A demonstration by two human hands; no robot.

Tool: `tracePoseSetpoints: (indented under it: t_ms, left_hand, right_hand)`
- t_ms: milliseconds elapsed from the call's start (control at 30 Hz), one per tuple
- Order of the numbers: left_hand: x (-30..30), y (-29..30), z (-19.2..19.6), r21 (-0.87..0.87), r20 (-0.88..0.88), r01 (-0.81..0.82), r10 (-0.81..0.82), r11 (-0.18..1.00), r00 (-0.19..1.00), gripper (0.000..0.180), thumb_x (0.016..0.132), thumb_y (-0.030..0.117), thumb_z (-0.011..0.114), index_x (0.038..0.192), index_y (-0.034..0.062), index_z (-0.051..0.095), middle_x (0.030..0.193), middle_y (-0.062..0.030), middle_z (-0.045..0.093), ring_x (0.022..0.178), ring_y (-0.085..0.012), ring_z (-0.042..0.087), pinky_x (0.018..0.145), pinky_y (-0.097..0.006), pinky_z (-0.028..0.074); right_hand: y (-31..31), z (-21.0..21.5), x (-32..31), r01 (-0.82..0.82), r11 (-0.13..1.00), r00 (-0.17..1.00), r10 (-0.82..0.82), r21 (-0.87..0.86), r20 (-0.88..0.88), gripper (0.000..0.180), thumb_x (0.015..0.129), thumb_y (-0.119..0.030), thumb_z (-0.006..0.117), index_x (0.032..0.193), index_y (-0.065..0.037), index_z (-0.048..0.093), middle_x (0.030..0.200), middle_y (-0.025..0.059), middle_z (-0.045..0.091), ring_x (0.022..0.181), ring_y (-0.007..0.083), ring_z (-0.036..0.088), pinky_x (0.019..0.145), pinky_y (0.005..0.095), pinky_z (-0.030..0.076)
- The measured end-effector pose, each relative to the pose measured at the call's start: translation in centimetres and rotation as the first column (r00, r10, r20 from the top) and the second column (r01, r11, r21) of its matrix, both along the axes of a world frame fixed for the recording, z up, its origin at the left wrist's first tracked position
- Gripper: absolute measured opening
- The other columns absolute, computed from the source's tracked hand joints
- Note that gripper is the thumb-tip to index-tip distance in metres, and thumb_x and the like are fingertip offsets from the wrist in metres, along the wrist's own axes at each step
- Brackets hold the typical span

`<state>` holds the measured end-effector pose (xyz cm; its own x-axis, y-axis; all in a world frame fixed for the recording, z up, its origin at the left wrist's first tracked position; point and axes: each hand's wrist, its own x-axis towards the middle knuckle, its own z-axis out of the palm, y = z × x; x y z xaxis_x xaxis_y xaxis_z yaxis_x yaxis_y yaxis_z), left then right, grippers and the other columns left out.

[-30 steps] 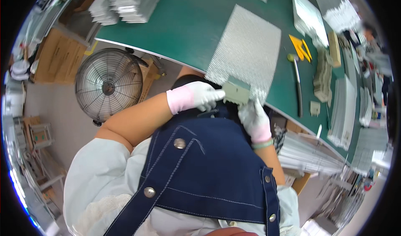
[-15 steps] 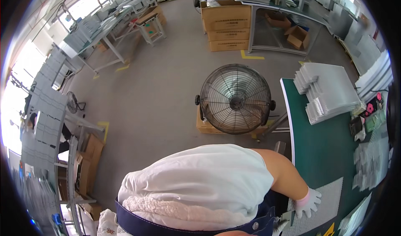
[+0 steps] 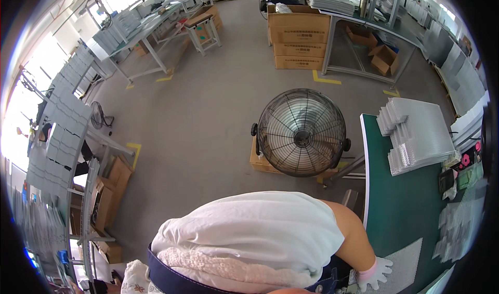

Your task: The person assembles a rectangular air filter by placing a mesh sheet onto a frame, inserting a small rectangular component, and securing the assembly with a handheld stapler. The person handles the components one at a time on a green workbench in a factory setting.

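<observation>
With the gloved left hand (image 3: 375, 273) spread flat on the textured sheet (image 3: 403, 273) at the green surface (image 3: 403, 211) edge and the right hand unseen, that sheet could easily get nudged off since the view's turned away.

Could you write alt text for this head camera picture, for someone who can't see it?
A person in a white shirt rests a white-gloved hand flat on a textured grey sheet lying on a green table. A round black floor fan stands on the grey floor beside it.

At the frame's lower right, one white-gloved hand (image 3: 375, 274) lies flat, fingers spread, bare arm bent above it.
</observation>
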<state>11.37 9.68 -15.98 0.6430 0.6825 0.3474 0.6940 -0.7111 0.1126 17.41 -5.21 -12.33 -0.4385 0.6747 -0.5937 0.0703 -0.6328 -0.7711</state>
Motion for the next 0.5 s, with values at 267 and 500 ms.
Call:
tracePoseSetpoints:
  t_ms: [267, 500]
  left_hand:
    - [1.6, -0.1, 3.3, -0.190, -0.211, -0.088, 0.046, 0.978, 0.976, 0.069, 0.084, 0.070, 0.048, 0.143, 0.0324, 0.051, 0.147, -0.0132, 0.046, 0.145, -0.0452, 0.026, 0.116, -0.067, 0.014]
    - [2.1, -0.2, 3.3, -0.228, -0.150, -0.031, -0.004, 0.973, 0.989, 0.073, 0.084, 0.073, 0.046, 0.145, 0.0343, 0.049, 0.152, -0.0158, 0.040, 0.146, -0.0468, 0.023, 0.113, -0.073, 0.009]
  right_hand:
    - [0.0, -0.1, -0.6, -0.026, 1.000, 1.000, 0.026, 0.011, 0.009, 0.041, 0.101, -0.043, 0.057, 0.124, -0.011, 0.062, 0.121, 0.0079, 0.062, 0.112, 0.0252, 0.056, 0.102, 0.0398, 0.043]
    - [-0.4, 0.0, -0.9, -0.023, 1.000, 1.000, 0.023, 0.015, 0.002, 0.042, 0.101, -0.043, 0.056, 0.128, -0.010, 0.060, 0.124, 0.0085, 0.061, 0.115, 0.0261, 0.055, 0.104, 0.0403, 0.041]
